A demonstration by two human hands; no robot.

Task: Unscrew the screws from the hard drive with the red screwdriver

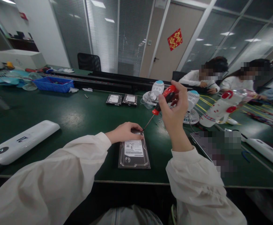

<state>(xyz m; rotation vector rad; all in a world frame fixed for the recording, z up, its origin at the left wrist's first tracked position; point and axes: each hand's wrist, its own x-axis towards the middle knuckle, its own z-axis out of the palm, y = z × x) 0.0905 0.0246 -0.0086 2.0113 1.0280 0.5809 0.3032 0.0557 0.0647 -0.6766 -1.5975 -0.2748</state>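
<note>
A hard drive [134, 153] with a white label lies flat on the green table near its front edge. Across the drive's far end, my left hand [125, 131] is closed on it, thumb over the label and fingers at the far edge. In my right hand [177, 109] is a red and black screwdriver [159, 105], its handle up and its shaft slanting down to the left. The screwdriver's tip meets the drive's far right corner, close to my left fingertips. Whether a screw sits under the tip is too small to tell.
Two more hard drives [114, 99] lie farther back, with small screws [159, 120] to the right. White fans [158, 90], a red and white bottle [218, 109] and a blue basket [54, 84] stand around. A long white device [24, 140] lies left. People in white sleeves sit right.
</note>
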